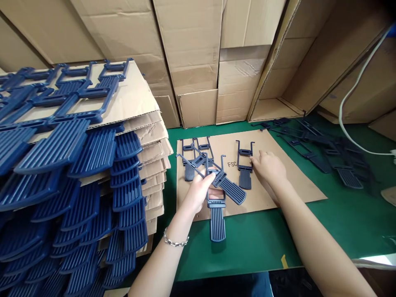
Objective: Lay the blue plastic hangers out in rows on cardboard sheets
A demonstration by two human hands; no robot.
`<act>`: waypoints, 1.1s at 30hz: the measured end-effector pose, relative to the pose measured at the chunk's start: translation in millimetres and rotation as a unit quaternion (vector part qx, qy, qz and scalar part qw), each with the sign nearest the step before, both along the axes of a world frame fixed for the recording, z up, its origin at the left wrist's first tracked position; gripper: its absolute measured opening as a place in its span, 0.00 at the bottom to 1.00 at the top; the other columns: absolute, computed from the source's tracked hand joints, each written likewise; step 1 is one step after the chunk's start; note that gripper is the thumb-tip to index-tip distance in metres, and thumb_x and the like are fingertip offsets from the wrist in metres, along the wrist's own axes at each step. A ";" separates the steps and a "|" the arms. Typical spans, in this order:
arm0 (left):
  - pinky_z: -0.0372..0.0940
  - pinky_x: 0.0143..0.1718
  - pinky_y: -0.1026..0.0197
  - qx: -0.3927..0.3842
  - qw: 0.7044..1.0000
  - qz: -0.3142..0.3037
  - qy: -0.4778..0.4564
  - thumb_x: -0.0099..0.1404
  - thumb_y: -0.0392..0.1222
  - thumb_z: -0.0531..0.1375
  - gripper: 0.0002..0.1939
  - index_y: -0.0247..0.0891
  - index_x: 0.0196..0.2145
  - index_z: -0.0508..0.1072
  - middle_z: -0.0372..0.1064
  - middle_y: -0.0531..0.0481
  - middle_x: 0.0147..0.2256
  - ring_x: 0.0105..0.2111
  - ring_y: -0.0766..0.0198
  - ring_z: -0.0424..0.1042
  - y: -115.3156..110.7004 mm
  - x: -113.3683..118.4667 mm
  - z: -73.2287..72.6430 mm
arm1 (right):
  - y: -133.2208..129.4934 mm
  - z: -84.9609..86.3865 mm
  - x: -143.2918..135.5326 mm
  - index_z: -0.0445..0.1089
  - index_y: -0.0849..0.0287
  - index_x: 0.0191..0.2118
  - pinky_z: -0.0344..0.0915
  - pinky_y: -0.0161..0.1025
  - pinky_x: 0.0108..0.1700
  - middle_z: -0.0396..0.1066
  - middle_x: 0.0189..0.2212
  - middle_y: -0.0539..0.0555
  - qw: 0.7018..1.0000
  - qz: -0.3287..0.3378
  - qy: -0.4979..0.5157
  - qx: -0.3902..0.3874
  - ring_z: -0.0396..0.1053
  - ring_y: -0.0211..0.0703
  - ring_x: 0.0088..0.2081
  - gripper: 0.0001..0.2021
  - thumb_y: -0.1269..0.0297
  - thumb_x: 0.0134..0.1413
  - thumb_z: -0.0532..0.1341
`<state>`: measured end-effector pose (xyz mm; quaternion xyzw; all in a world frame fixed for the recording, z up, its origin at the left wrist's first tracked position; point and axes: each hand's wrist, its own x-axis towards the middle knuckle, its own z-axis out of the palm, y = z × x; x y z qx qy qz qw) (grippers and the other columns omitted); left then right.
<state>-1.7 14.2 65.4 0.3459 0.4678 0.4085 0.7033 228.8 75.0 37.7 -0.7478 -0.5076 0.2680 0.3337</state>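
Observation:
My left hand (201, 190) is closed around two dark blue plastic frames with ribbed paddles, which cross each other. One ribbed paddle (218, 225) hangs toward me, and the other (234, 191) slants to the right. Behind this hand, two similar frames (189, 172) lie side by side on a flat cardboard sheet (291, 181), partly covered. On the sheet's middle lies another plastic frame (245, 175), its paddle toward me. My right hand (269, 168) has its fingertips at this frame's right side, fingers bent together.
At the left rises a tall stack of cardboard sheets (154, 165) layered with blue frames (77, 99), paddles overhanging. More loose frames (328, 152) lie heaped on the green table (309, 231) at the right. Cardboard boxes (192, 49) stand behind; a white cable (343, 111) hangs at right.

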 end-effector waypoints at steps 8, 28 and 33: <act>0.66 0.19 0.64 -0.004 1.000 -0.002 -0.019 0.58 0.46 0.56 0.16 0.39 0.44 0.67 0.72 0.45 0.30 0.25 0.58 0.73 -1.1 0.1 -3.2 | -22.0 3.2 -39.2 0.63 0.59 0.47 0.60 0.39 0.32 0.66 0.36 0.60 0.923 0.172 -0.322 -0.119 0.67 0.51 0.36 0.27 0.42 0.48 0.53; 0.63 0.13 0.71 0.036 0.998 0.018 0.053 0.61 0.47 0.52 0.15 0.44 0.45 0.64 0.66 0.46 0.41 0.31 0.63 0.69 -3.7 3.7 -1.7 | -17.0 2.2 -59.7 0.68 0.59 0.37 0.57 0.35 0.35 0.65 0.32 0.55 0.958 0.177 -0.210 0.076 0.64 0.42 0.35 0.21 0.53 0.60 0.42; 0.63 0.14 0.71 0.035 0.995 0.087 0.033 0.60 0.48 0.54 0.17 0.47 0.47 0.60 0.65 0.48 0.40 0.31 0.64 0.69 -2.3 5.1 -2.5 | -44.4 32.2 -55.7 0.65 0.59 0.36 0.58 0.32 0.31 0.66 0.27 0.50 0.937 0.346 -0.006 0.044 0.62 0.37 0.29 0.18 0.48 0.53 0.51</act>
